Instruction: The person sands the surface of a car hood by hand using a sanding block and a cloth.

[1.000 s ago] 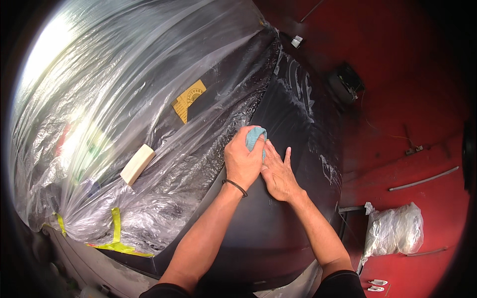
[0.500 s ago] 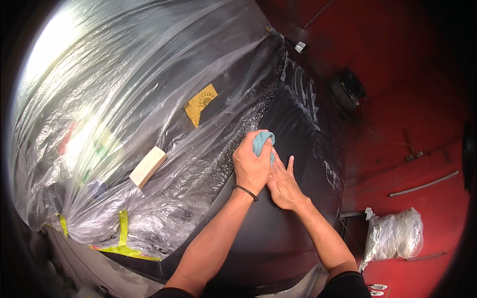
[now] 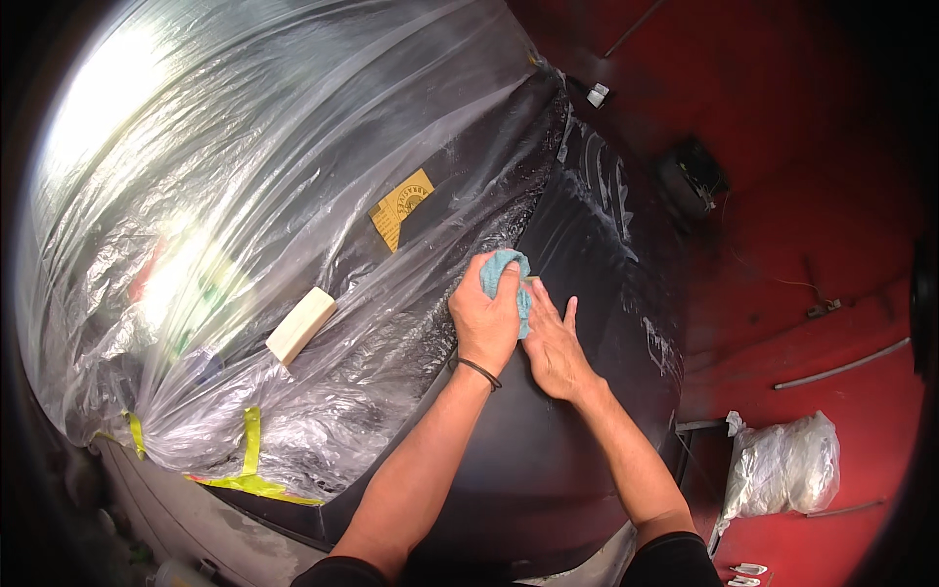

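both forearms come in from the lower edge, meeting mid-frame over a black panel (image 3: 548, 460), smooth, dark, curved surface. thin dark band on the left wrist.

left hand (image 3: 486, 318): fingers curled shut around a bunched light blue cloth (image 3: 501, 274), pressing it onto the black panel right at the edge of the plastic sheeting. cloth sticks out above the knuckles and a bit shows on the right side of the fist.

right hand (image 3: 554, 342): open, fingers spread, palm flat on the black panel, holding nothing. it sits just beside the left hand, touching it or nearly so, fingertips next to the cloth.

left of the hands: clear plastic sheeting (image 3: 254, 225) covers most of the left half of the view, wrinkled, strong glare on the upper left. strips of yellow-green tape (image 3: 250, 445) hold its lower edge. a pale tan block (image 3: 301, 324) lies on the sheeting, well apart from the hands. a yellow sticker (image 3: 399, 208) shows under the plastic, above and left of the cloth.

beyond the hands: the black panel runs up and away, whitish streaks and smears (image 3: 660, 342) along its right portion.

right side: red floor (image 3: 812, 225). a tied clear plastic bag (image 3: 787, 468) sits low right near the panel's edge. a grey rod (image 3: 841, 364) lies on the floor further right. a dark small object (image 3: 693, 174) on the floor further out, kind unclear. a small white piece (image 3: 597, 95) near the panel's far end.
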Motion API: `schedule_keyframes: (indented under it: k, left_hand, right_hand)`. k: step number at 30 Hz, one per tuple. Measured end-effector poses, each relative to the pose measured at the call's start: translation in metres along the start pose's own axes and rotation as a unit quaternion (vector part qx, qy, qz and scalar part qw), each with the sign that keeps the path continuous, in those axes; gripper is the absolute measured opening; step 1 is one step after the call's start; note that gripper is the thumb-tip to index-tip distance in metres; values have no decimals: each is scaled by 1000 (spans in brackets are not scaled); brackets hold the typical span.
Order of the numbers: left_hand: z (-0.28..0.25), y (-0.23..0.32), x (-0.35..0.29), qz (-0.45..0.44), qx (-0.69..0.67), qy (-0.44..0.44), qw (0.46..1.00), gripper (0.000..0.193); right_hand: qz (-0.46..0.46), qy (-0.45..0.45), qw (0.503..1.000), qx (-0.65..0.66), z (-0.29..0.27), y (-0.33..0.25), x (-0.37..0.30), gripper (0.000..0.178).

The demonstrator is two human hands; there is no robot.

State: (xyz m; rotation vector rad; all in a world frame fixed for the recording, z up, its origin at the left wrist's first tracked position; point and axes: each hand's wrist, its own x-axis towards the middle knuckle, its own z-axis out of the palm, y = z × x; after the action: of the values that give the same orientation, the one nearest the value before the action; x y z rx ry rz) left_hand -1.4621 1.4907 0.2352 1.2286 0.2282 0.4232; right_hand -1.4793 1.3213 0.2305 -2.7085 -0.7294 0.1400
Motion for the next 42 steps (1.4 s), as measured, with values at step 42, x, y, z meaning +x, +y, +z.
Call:
schedule_keyframes:
  k: [42]
  left_hand:
    - [36,-2,-23,53,143,-147,977,22]
  right_hand:
    - [322,49,945,-36,-85,191,39,67]
